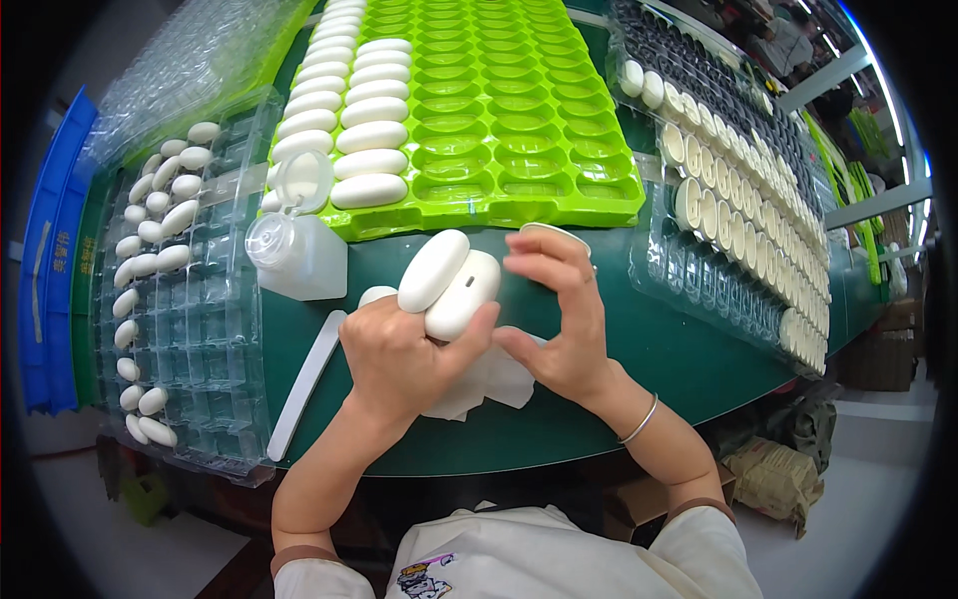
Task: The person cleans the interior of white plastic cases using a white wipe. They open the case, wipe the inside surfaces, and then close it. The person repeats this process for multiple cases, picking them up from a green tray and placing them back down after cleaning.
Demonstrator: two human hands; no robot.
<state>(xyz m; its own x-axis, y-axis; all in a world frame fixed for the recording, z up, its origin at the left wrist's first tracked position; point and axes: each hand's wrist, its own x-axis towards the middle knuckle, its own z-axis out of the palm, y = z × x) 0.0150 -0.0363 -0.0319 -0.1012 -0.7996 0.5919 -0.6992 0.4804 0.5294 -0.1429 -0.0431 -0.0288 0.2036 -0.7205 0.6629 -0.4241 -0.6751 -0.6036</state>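
My left hand (392,349) is closed around a glossy white earbud charging case (469,296) with a small dark port. Another smooth white oval piece (434,270) lies against it; I cannot tell whether the two are joined. My right hand (564,324) is just to the right, thumb and fingers apart. A pale curved rim (556,235) shows behind its fingers; whether they touch it is unclear. Beneath my hands lies a crumpled white cloth or tissue (484,384). One more white rounded piece (377,295) peeks out behind my left hand.
Left of my hands stand a translucent bottle (299,258) with its cap flipped up and a white strip (305,387). Ahead is a green tray (489,212) partly filled with white ovals. Clear trays flank the table, the left one (215,344) and the right one (699,290) holding white parts.
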